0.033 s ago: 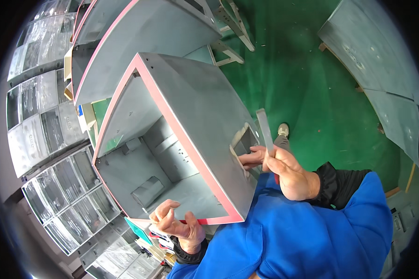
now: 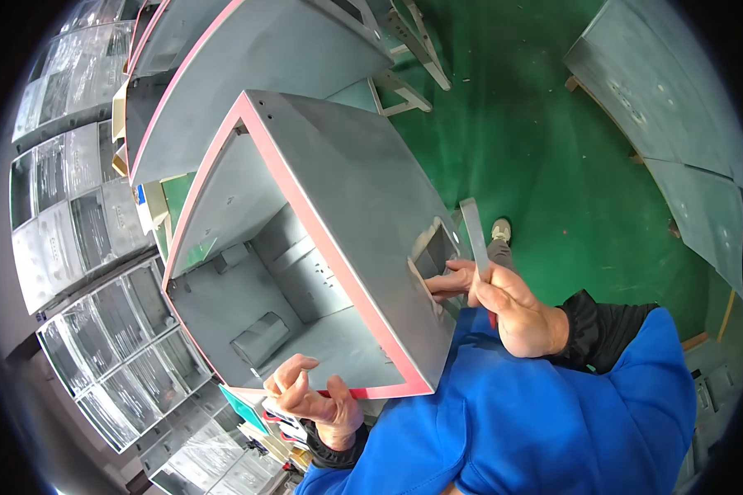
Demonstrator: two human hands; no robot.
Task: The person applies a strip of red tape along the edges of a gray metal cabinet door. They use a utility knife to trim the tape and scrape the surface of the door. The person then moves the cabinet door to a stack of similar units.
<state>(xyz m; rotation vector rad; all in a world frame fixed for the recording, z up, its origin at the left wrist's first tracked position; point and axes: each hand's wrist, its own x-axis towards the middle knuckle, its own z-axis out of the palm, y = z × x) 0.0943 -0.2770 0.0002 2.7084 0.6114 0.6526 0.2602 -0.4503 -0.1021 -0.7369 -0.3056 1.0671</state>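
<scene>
A grey sheet-metal cabinet stands tilted in front of me, its open front edged by a pink-red rim. My right hand is closed around a flat, file-like tool, its metal blade pointing up and a bit of red handle showing below. Fingertips of that hand reach to the lower edge of a rectangular cutout in the cabinet's side. My left hand is at the rim's near lower edge, thumb and fingers apart and partly curled, holding nothing. Whether it presses on the rim I cannot tell.
Behind the cabinet stands a larger grey panelled housing with pink edging, near metal stand legs. Film-wrapped cabinets are stacked at the left. Grey panels lie along the right, over the green floor.
The tool's blade tip has shifted slightly down and to the right with my right hand. My left hand stays at the rim.
</scene>
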